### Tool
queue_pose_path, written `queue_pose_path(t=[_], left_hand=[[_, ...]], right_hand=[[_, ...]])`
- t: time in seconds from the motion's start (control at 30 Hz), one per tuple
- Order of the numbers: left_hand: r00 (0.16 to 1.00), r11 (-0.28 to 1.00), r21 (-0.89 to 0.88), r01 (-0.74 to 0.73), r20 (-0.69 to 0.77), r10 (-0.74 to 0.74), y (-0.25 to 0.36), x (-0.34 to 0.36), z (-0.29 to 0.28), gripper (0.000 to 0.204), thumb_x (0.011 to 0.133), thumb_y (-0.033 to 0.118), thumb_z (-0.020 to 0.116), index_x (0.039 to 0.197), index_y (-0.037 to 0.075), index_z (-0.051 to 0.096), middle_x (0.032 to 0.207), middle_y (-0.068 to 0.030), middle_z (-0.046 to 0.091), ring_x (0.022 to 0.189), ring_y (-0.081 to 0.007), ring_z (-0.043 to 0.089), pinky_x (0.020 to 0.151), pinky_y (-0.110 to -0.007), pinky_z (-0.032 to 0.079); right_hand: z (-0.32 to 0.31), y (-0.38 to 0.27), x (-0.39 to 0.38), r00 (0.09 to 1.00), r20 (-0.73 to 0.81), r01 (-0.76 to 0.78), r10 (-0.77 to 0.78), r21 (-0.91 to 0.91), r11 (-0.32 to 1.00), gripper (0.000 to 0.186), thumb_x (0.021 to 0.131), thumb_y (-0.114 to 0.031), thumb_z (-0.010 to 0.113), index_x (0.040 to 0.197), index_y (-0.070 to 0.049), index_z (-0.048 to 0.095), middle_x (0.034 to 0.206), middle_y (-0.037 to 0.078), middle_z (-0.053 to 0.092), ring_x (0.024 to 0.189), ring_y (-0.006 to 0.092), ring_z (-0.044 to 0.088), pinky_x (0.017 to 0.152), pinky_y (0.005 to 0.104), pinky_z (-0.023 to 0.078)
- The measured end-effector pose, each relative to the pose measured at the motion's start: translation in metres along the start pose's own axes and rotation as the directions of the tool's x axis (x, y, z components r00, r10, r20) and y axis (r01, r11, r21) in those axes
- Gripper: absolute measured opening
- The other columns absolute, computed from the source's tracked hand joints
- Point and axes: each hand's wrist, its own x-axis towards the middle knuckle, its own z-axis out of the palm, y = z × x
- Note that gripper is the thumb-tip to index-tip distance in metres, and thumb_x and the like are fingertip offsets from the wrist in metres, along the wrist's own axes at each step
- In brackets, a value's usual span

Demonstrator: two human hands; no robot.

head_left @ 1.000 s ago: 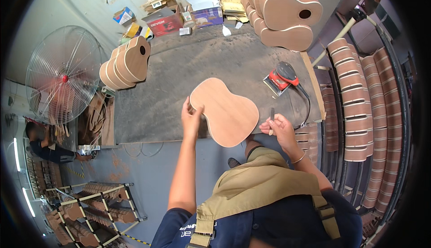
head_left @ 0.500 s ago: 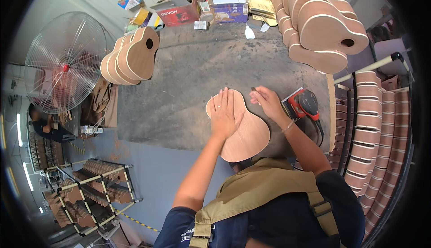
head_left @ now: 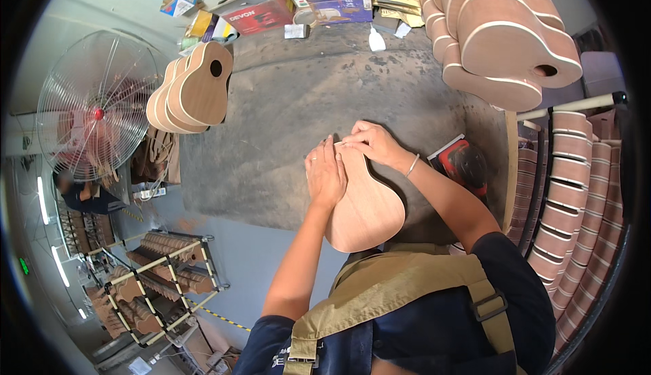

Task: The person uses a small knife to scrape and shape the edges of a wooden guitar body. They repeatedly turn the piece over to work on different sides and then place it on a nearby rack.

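A small guitar body [head_left: 369, 215] of bare light-brown wood lies on the dark workbench, its wide end reaching past the near edge toward me. My left hand [head_left: 326, 177] lies flat over its left side near the narrow end, fingers stretched out. At the narrow end's far edge, my right hand [head_left: 375, 144] presses with its fingers bent and closed together. Whatever is inside that grip is hidden. To the right of the right forearm, a red and black power sander [head_left: 463, 165] rests on the bench.
Stacked guitar bodies stand at the bench's far left [head_left: 203, 83] and far right [head_left: 502, 43]. Boxes [head_left: 261, 15] and a white bottle [head_left: 376, 38] line the back. A large fan [head_left: 98, 114] is at left; a rack of curved wooden parts [head_left: 568, 192] borders the right.
My right hand has moved left onto the body's narrow end; a small dark piece showed at its fingertips before. The body has turned slightly, and my left hand has shifted a little left and down.
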Motion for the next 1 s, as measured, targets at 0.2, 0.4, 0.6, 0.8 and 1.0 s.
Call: queue_pose_path(t=[0.2, 0.4, 0.6, 0.8, 1.0], left_hand=[[0.998, 0.999, 0.018, -0.048, 0.029, 0.048, -0.001, 0.002, -0.001, 0.048, 0.109, 0.024, 0.046, 0.154, 0.004, 0.049, 0.146, -0.0205, 0.057, 0.136, -0.0384, 0.052, 0.116, -0.052, 0.034], [0.820, 0.826, -0.038, -0.562, 0.111, 0.562, -0.004, 0.027, -0.008, 0.039, 0.109, 0.031, 0.051, 0.145, 0.019, 0.061, 0.150, -0.0188, 0.055, 0.145, -0.0361, 0.046, 0.120, -0.053, 0.032], [0.780, 0.794, -0.039, -0.606, 0.168, 0.603, -0.005, 0.032, -0.002, 0.030, 0.108, 0.031, 0.051, 0.125, 0.013, 0.067, 0.145, -0.0182, 0.058, 0.138, -0.0384, 0.050, 0.117, -0.053, 0.034], [0.772, 0.777, -0.019, -0.629, 0.103, 0.627, -0.011, 0.030, 0.007, 0.028, 0.110, 0.034, 0.050, 0.122, 0.013, 0.065, 0.132, -0.0145, 0.061, 0.126, -0.0375, 0.055, 0.106, -0.054, 0.041], [0.807, 0.816, 0.055, -0.576, 0.199, 0.556, -0.007, 0.029, -0.001, 0.036, 0.110, 0.044, 0.048, 0.122, 0.014, 0.062, 0.130, -0.0144, 0.059, 0.126, -0.0401, 0.055, 0.098, -0.061, 0.046]], right_hand=[[0.010, -0.016, -0.069, 0.994, -0.092, -0.046, 0.051, 0.055, 0.997, 0.016, 0.093, -0.008, 0.074, 0.107, -0.008, 0.083, 0.092, 0.012, 0.066, 0.082, 0.0279, 0.065, 0.075, 0.0372, 0.053], [-0.011, -0.042, -0.125, 0.998, -0.029, -0.056, 0.055, -0.042, 0.998, 0.018, 0.093, -0.018, 0.076, 0.108, -0.010, 0.084, 0.088, 0.011, 0.065, 0.081, 0.0234, 0.062, 0.074, 0.0353, 0.050], [0.060, -0.065, -0.227, 0.764, -0.626, -0.220, 0.156, -0.025, 0.975, 0.017, 0.096, -0.011, 0.072, 0.108, -0.005, 0.083, 0.087, 0.009, 0.063, 0.080, 0.0210, 0.061, 0.075, 0.0322, 0.049], [0.227, -0.112, -0.225, 0.241, -0.957, -0.370, 0.160, 0.062, 0.927, 0.017, 0.095, -0.003, 0.072, 0.108, -0.007, 0.082, 0.090, 0.008, 0.062, 0.080, 0.0190, 0.062, 0.072, 0.0321, 0.050], [0.302, -0.146, -0.227, 0.627, -0.764, -0.173, 0.152, 0.054, 0.983, 0.018, 0.096, -0.012, 0.075, 0.112, -0.013, 0.083, 0.108, 0.011, 0.070, 0.109, 0.0273, 0.067, 0.092, 0.0364, 0.055]])
